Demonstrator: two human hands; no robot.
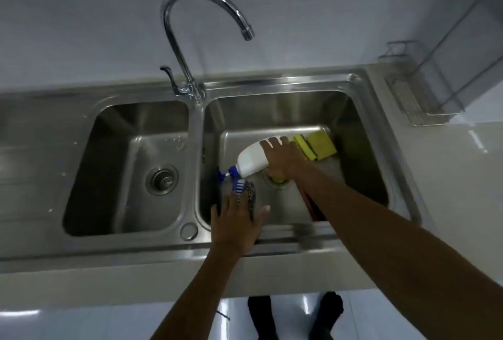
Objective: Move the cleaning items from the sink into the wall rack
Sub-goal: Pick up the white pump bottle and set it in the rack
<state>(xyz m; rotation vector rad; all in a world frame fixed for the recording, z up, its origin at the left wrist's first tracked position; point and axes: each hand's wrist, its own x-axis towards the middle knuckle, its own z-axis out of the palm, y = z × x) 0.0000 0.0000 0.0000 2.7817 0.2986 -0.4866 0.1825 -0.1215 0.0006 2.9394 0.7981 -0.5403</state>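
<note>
A white spray bottle (251, 161) with a blue trigger head lies on its side in the right basin of the steel sink (362, 111). My right hand (283, 160) is wrapped over its body. Behind that hand lie two yellow sponges (315, 146). A dark steel scrubber (250, 192) rests at the basin's left, just under the fingertips of my left hand (235, 226), which is spread open above it. A red-handled item (309, 200) is mostly hidden under my right forearm. The clear wall rack (424, 89) hangs at the right, above the counter.
A tall chrome faucet (190, 40) arches over the divider between the basins. The left basin (130, 165) holds only its drain. A round yellow-green thing sits in the right drain (277, 180). The counter's front edge runs below my arms.
</note>
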